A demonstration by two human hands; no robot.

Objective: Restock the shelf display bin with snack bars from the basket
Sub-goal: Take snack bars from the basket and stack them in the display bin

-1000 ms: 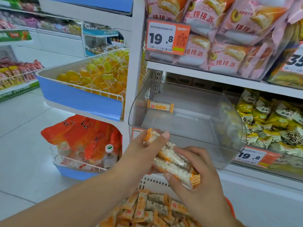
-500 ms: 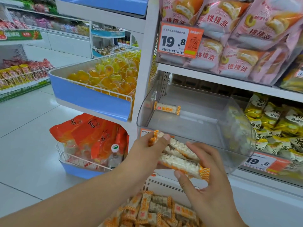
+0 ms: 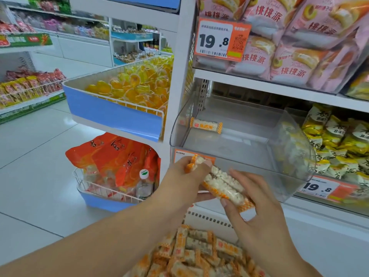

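Orange-and-white wrapped snack bars, small bundle, held just before front lip of clear plastic display bin. Left hand pinches bundle's upper end; right hand curls round lower end. One lone bar lies at bin's back left; rest of bin floor bare. Basket's bar pile below hands.

The shop is brightly and evenly lit from overhead, with only soft, faint shadows on the pale floor and a mild sheen on its tiles. The clear display bin shows hazy reflections on its curved right wall, which smear the packets behind it. Wide-angle distortion bends the white shelf upright and tilts the shelves near the frame's edges, and the picture is slightly soft overall, most blurred at the corners and along the near forearm.
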